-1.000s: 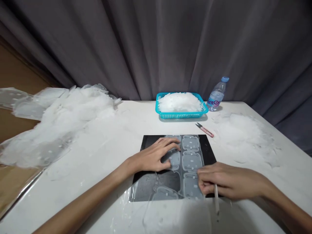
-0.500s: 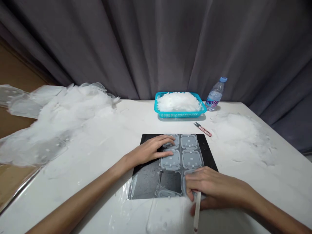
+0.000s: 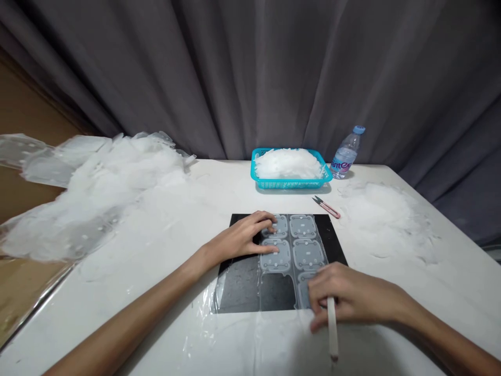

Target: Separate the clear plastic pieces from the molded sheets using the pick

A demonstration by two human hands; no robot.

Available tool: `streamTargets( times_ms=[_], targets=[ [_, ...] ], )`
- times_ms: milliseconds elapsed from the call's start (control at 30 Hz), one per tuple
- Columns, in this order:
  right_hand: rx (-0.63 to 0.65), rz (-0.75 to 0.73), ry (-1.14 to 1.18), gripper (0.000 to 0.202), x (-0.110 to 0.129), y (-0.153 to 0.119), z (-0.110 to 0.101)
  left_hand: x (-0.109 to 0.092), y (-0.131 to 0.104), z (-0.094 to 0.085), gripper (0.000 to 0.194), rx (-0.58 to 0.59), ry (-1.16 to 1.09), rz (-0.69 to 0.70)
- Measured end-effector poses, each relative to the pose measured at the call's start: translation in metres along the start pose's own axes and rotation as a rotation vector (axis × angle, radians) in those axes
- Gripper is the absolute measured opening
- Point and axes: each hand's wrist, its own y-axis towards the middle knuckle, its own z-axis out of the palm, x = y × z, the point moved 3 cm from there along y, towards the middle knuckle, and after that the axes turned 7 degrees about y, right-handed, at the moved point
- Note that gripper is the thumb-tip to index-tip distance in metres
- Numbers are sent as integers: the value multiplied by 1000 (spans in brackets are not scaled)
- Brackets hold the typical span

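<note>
A clear sheet of rounded-square pieces (image 3: 308, 254) lies on a black board (image 3: 238, 284). My left hand (image 3: 254, 235) rests on the sheet's upper left pieces, fingers spread, holding nothing. At the sheet's lower right, my right hand (image 3: 340, 297) is closed around a thin pale stick (image 3: 332, 329), whose far end points toward me. Its fingertips are at the edge of a lower right piece and are slightly blurred. Left of that piece, an opening in the sheet shows the black board.
A turquoise basket (image 3: 291, 184) of white pieces stands at the back beside a water bottle (image 3: 344, 156). Pink-handled snips (image 3: 327, 207) lie before them. Clear scraps are heaped at left (image 3: 113, 177) and right (image 3: 385, 211) on the white table (image 3: 168, 313).
My right hand has shifted slightly right with the stick. The loose piece and film at the sheet's lower left have moved, and more black board shows there. The view has shifted slightly.
</note>
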Motion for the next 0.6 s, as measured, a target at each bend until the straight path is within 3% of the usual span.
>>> streamTargets(
  times_ms=[133, 200, 333, 433, 600],
  targets=[
    [-438, -49, -64, 48, -12, 10, -18, 2, -1, 3, 44, -33, -1, -5],
    [-539, -60, -69, 57, -20, 17, -27, 2, -1, 4, 46, -39, 25, -22],
    [-548, 49, 138, 70, -35, 41, -44, 2, 0, 3, 54, -31, 89, -68],
    [-541, 48, 214, 50, -38, 60, -53, 1, 0, 3, 61, -1, 128, -111],
    [-466, -34, 101, 17, -37, 68, -53, 0, 0, 5, 69, 15, 181, -123]
  ],
)
